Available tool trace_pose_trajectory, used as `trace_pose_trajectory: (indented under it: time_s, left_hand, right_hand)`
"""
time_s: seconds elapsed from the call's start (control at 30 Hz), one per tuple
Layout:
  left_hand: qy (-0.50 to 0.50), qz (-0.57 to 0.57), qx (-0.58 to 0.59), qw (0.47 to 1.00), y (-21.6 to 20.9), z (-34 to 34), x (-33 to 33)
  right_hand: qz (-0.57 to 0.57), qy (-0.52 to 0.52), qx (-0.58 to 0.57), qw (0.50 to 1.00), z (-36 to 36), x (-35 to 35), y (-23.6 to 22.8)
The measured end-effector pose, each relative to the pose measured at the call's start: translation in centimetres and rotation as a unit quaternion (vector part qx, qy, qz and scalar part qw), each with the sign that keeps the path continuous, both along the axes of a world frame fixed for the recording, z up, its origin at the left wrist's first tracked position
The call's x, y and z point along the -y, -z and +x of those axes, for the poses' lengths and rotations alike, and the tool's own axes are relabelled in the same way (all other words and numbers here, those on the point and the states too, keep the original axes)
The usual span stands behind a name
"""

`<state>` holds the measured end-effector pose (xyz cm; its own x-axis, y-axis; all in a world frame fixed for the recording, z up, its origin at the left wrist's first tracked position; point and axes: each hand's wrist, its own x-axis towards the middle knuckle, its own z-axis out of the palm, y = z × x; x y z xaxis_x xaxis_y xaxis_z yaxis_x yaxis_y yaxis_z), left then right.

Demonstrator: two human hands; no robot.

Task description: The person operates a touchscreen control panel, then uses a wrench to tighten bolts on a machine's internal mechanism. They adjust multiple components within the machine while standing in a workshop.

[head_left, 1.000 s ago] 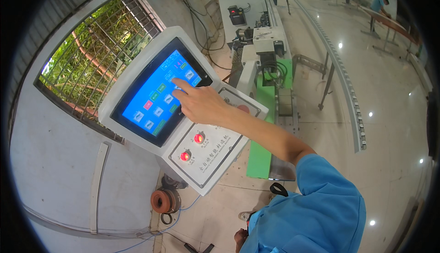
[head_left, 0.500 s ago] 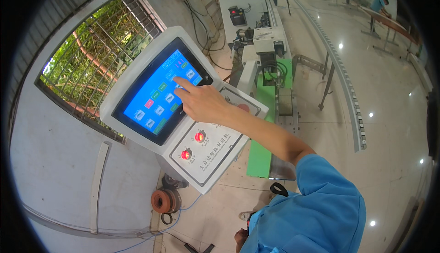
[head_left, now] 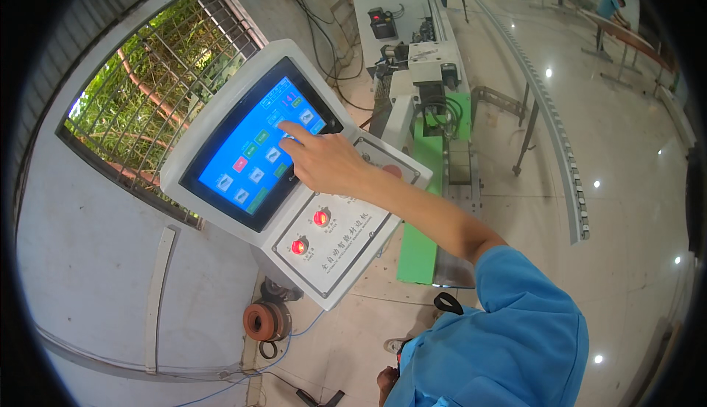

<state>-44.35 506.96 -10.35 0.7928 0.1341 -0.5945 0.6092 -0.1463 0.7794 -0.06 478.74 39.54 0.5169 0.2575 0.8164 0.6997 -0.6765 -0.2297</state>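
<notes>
My right hand (head_left: pixel 324 158) reaches across a control panel with the index finger stretched out. The fingertip is at the blue touchscreen (head_left: pixel 250 164), right of its middle, and seems to touch it. The thumb sticks out below the index finger; the other fingers are bent, and nothing is held. Coloured buttons and small pictures cover the screen, set in a light grey housing (head_left: pixel 180 160). Under the wrist lies the sloping white panel (head_left: pixel 346 260) with two lit red knobs (head_left: pixel 322 218). Low beside my blue shirt, my left hand (head_left: pixel 387 379) shows small and curled; what it holds, if anything, is hidden.
Behind the panel stands a long machine with a green base (head_left: pixel 420 252) and cables. A barred window (head_left: pixel 147 105) is at left. Brown rolls (head_left: pixel 261 322) and a blue cable lie on the floor. A curved roller rail (head_left: pixel 549 105) runs at right; another person (head_left: pixel 610 8) works far off.
The view has shifted very slightly. My right hand stays at almost the same spot on the screen, the index finger still stretched out.
</notes>
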Motion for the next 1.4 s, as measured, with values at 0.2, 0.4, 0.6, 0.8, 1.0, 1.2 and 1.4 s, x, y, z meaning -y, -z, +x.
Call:
trace_pose_trajectory:
  time_s: [0.2, 0.4, 0.6, 0.8, 1.0, 1.2, 1.4]
  left_hand:
    - [0.008, -0.007, 0.022, 1.0, 0.5, -0.1, -0.1]
    - [0.083, 0.099, 0.024, 0.991, 0.1, 0.1, -0.1]
    - [-0.018, 0.016, 0.017, 1.0, 0.3, 0.2, 0.2]
    - [0.043, 0.13, -0.028, 0.99, 0.8, 0.6, -0.2]
    - [0.332, 0.388, 0.094, 0.855, 0.7, 0.6, -0.9]
    - [0.325, 0.364, 0.076, 0.869, 0.7, 0.3, -1.3]
    - [0.06, 0.001, 0.034, 0.998, 0.8, 0.1, -0.7]
  right_hand:
    - [0.001, 0.003, 0.016, 1.0, -0.3, 0.4, 0.4]
    - [0.008, -0.007, 0.005, 1.0, -0.9, 0.7, 0.1]
    - [0.012, 0.003, 0.027, 1.0, -0.9, 0.5, -0.1]
    - [0.011, 0.005, 0.006, 1.0, -1.3, 0.7, 0.0]
    - [-0.005, 0.01, 0.029, 1.0, 0.1, 0.2, -0.3]
    - [0.009, -0.004, 0.024, 1.0, -0.9, 0.2, -0.6]
    - [0.027, -0.033, 0.039, 0.998, -2.9, 0.3, -0.8]
